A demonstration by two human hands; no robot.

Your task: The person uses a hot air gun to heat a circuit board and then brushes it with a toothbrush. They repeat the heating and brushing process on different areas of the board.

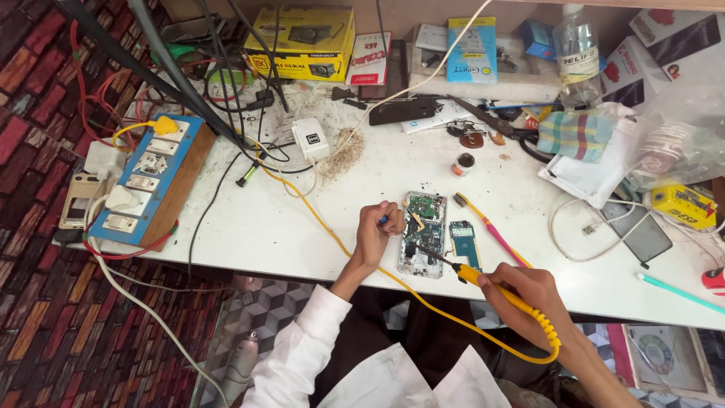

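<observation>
Head view of a white surface (272,227) with an opened phone (423,234) near its front edge, circuit board exposed. The right hand (529,295) is closed around the yellow handle of a soldering iron (483,279), held like a pen; its dark tip rests on the lower part of the phone's board. The iron's yellow cord (317,211) loops under the wrist and runs left across the surface toward a switchboard (151,181) at the left edge. The left hand (375,234) is clenched around a small blue-tipped item, too small to identify, its knuckles just beside the phone's left edge. A loose blue circuit board (462,240) lies just right of the phone, and a toothbrush (487,227) with a pink and yellow handle lies slanted beside that. Farther back: a white charger (311,140), a small solder tin (462,163), a yellow box (302,41), a clear bottle (578,53) and a checked cloth (578,134).
</observation>
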